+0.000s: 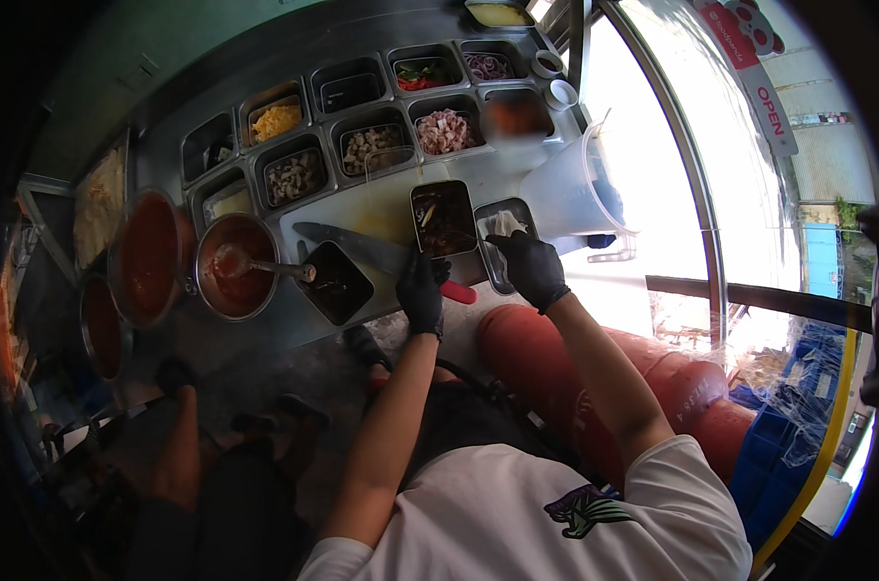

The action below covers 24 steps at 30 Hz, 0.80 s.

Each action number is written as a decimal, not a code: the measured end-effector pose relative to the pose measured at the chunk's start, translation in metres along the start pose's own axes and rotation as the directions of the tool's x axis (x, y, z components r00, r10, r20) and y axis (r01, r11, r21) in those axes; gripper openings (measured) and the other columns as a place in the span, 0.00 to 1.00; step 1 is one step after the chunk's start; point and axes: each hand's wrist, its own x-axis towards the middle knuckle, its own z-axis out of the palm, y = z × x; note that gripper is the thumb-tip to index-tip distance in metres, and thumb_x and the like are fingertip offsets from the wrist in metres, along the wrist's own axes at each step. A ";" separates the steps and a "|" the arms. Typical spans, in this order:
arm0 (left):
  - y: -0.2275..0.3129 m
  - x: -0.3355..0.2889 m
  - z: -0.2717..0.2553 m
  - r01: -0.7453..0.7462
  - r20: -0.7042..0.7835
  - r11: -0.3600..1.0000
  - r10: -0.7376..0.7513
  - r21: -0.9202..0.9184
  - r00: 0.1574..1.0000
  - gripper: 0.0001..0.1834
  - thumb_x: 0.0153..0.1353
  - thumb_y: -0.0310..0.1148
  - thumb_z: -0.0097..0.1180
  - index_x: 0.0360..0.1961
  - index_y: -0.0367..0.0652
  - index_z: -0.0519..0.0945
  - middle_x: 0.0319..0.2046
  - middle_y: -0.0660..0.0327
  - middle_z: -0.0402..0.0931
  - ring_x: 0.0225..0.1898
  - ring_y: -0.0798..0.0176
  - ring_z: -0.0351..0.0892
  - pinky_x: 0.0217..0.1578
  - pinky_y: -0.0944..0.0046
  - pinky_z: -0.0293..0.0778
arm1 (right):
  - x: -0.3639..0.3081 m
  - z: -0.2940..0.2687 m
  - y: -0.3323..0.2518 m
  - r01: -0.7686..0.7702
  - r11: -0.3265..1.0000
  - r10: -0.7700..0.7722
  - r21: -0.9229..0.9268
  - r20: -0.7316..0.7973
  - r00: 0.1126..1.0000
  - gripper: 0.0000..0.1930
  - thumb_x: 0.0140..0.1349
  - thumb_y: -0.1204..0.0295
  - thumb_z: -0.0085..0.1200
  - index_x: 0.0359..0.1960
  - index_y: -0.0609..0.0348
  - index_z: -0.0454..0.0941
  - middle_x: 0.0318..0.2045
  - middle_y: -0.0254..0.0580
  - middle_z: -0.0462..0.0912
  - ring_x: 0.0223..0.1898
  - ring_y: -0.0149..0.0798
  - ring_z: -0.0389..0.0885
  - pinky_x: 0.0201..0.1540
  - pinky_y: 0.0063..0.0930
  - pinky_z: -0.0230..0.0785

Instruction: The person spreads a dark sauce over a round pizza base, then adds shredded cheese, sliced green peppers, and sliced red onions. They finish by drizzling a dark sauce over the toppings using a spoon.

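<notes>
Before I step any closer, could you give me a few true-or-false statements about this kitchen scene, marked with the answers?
1. The left hand and right hand both wear black gloves. True.
2. The knife is all grey metal. False: it has a red handle.
3. A ladle has its head in red sauce. True.
4. The large translucent container stands left of both hands. False: the large translucent container is over on the right side.
5. The big cylinder is red. True.
6. Only one person shows. False: another person's arm is at lower left.
</notes>
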 end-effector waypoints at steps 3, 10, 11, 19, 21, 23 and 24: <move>-0.004 0.001 -0.001 -0.018 -0.008 1.000 0.018 -0.017 1.000 0.16 0.77 0.34 0.56 0.56 0.32 0.80 0.37 0.53 0.87 0.33 0.60 0.89 0.34 0.63 0.86 | 0.002 -0.002 0.000 0.001 1.000 -0.001 0.005 -0.031 1.000 0.17 0.61 0.77 0.54 0.50 0.48 0.88 0.35 0.46 0.82 0.32 0.54 0.85 0.36 0.46 0.79; -0.011 0.004 -0.001 -0.034 -0.016 0.999 0.034 -0.034 0.999 0.14 0.77 0.34 0.56 0.53 0.32 0.81 0.36 0.52 0.87 0.32 0.60 0.89 0.33 0.63 0.85 | 0.002 0.002 -0.002 0.018 0.999 -0.018 0.049 -0.003 1.000 0.16 0.62 0.77 0.53 0.48 0.48 0.88 0.35 0.47 0.81 0.32 0.55 0.85 0.35 0.48 0.79; -0.011 0.004 -0.002 -0.009 -0.031 0.999 0.008 -0.032 0.999 0.14 0.77 0.34 0.56 0.52 0.32 0.81 0.36 0.52 0.87 0.32 0.60 0.89 0.33 0.63 0.85 | 0.002 0.002 -0.003 -0.006 0.999 0.005 0.051 0.003 1.000 0.16 0.62 0.77 0.53 0.48 0.47 0.88 0.35 0.47 0.81 0.32 0.55 0.85 0.35 0.48 0.79; -0.011 0.006 -0.006 -0.031 0.017 0.999 0.030 0.030 0.999 0.21 0.79 0.35 0.53 0.64 0.31 0.77 0.35 0.54 0.87 0.33 0.63 0.88 0.35 0.63 0.87 | -0.001 -0.002 -0.008 -0.006 1.000 0.003 -0.030 -0.090 0.996 0.20 0.62 0.77 0.53 0.53 0.45 0.87 0.36 0.47 0.80 0.32 0.54 0.84 0.34 0.46 0.79; -0.011 0.005 -0.004 -0.035 0.004 0.998 0.034 0.059 0.999 0.21 0.79 0.35 0.52 0.65 0.31 0.77 0.35 0.53 0.87 0.32 0.64 0.88 0.36 0.64 0.87 | 0.001 -0.001 -0.007 0.008 0.998 -0.017 -0.058 -0.151 0.988 0.21 0.62 0.76 0.52 0.56 0.44 0.86 0.38 0.47 0.80 0.33 0.54 0.84 0.35 0.47 0.78; -0.011 0.003 -0.002 -0.033 -0.016 0.998 0.034 0.061 0.999 0.22 0.79 0.35 0.52 0.65 0.31 0.76 0.35 0.53 0.87 0.32 0.64 0.88 0.36 0.64 0.87 | 0.003 0.001 -0.008 0.010 0.997 -0.023 -0.074 -0.188 0.982 0.22 0.64 0.75 0.52 0.58 0.43 0.85 0.41 0.48 0.80 0.34 0.56 0.84 0.36 0.50 0.78; -0.011 0.002 0.000 -0.026 -0.021 0.998 0.028 0.054 0.999 0.22 0.79 0.35 0.52 0.65 0.31 0.76 0.35 0.53 0.87 0.32 0.64 0.88 0.36 0.63 0.87 | 0.004 0.003 -0.008 0.007 0.997 -0.021 -0.077 -0.181 0.983 0.22 0.63 0.75 0.52 0.58 0.43 0.85 0.39 0.47 0.80 0.33 0.55 0.84 0.35 0.49 0.78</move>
